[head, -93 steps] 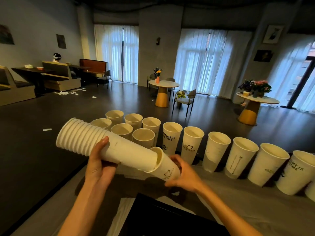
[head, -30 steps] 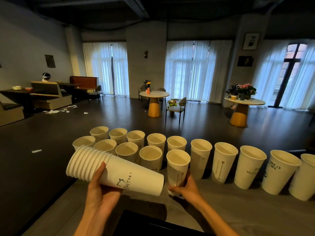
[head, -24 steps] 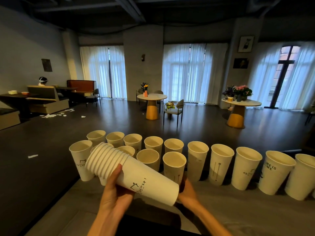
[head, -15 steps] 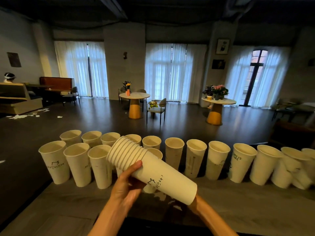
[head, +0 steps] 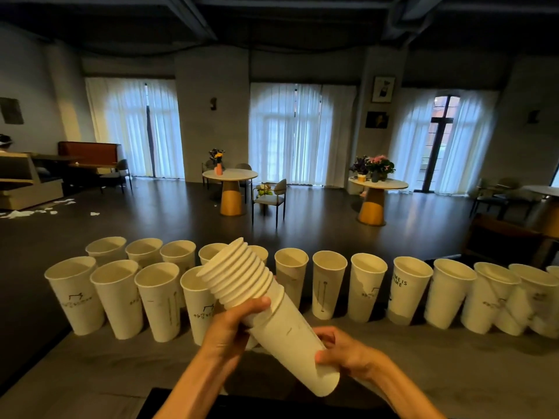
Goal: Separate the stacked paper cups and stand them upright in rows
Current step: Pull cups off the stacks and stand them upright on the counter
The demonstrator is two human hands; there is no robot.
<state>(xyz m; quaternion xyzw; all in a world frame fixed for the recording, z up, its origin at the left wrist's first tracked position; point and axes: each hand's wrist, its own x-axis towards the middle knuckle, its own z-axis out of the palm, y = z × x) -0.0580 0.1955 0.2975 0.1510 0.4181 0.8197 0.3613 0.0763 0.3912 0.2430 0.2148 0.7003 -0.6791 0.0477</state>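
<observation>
last cup now standing in front row (head: 199,309) | right hand (head: 348,352) back, gripping outermost cup (head: 290,346) | left hand (head: 230,331) clamps stack (head: 242,276) | next pull-off starting

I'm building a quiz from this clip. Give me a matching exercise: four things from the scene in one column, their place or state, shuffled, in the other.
1. left hand
2. right hand
3. stack of cups
4. cup marked "ME IS"

A. stands upright in the row, right of the hands
B. grips the stack's middle
C. held tilted, rims toward the upper left
D. holds the stack's bottom end

Pairs: 1-B, 2-D, 3-C, 4-A
</observation>
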